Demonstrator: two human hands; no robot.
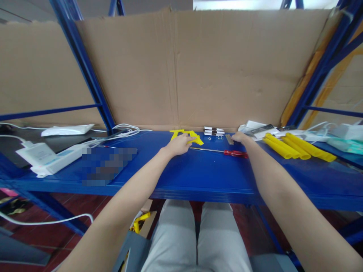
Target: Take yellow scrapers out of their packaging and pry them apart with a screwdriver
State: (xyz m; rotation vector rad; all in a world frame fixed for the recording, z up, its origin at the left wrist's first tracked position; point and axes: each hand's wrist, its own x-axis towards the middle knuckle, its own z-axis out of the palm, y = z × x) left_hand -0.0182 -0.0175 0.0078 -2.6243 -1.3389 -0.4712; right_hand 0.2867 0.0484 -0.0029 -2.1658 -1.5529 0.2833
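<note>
Towards the back of the blue table, my left hand [179,144] is closed at a yellow plastic part [198,140], its index finger stretched along it. Another yellow piece [176,133] shows just behind this hand. My right hand [239,137] is farther right, its fingers curled by the end of a small grey-brown flat bar [229,139]. What is between those fingers is hidden. A screwdriver [234,153] with a red handle lies crosswise between my hands, its shaft pointing left. Several small black-and-white packs [213,131] are stacked near the back, with tiny light pieces [220,138] in front.
Several yellow tubes [295,146] lie on the right, beside white packets [256,128]. A white power strip [61,160] with a charger [35,153] and coiled cables [127,130] occupy the left. Cardboard [227,68] walls the back, and blue posts [85,68] frame the sides.
</note>
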